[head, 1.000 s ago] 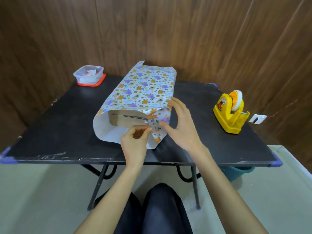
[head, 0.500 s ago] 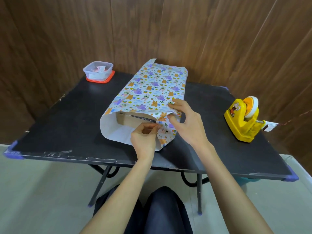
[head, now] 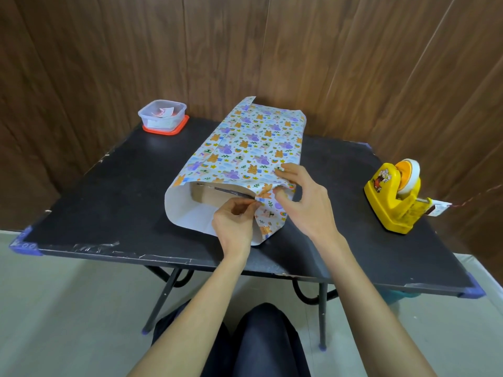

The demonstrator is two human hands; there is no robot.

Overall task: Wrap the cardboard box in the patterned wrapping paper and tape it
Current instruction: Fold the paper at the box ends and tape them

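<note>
Patterned wrapping paper [head: 245,148] lay as a tube round the cardboard box [head: 202,194] in the middle of the black table [head: 109,200], its long axis running near to far and its open mouth facing the seated person. At that near end's right corner the left hand [head: 234,227] pinched the paper's edge. Just beside it, the right hand [head: 304,205] gripped the fold with curled fingers. A yellow tape dispenser [head: 392,202] stood well off to the right.
</note>
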